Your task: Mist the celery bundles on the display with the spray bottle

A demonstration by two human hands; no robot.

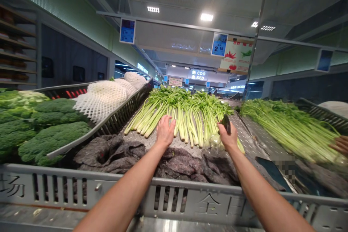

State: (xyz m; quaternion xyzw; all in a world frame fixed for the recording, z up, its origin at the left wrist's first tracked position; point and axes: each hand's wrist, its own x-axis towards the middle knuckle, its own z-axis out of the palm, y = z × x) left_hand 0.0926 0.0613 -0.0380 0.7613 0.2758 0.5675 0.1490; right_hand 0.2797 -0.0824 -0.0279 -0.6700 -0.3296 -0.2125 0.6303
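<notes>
Green celery stalks [187,116] lie in a row on a textured metal tray [179,144], leaves toward the back and pale stems toward me. My left hand [165,130] is over the stem ends at the middle left, its fingers apart and nothing visible in them. On the right, my right hand [228,137] is closed around a small dark, narrow object [226,124] that stands up between thumb and fingers; its kind cannot be made out. Clear plastic wrap [213,145] with pale stems in it lies just left of that hand.
Crumpled dark cloth [179,165] lies along the front, behind a grey slatted crate wall [125,192]. Broccoli [54,127] and produce in white foam nets [104,98] fill a crate at left. A mirror [293,79] stands at right; price signs [219,44] hang above.
</notes>
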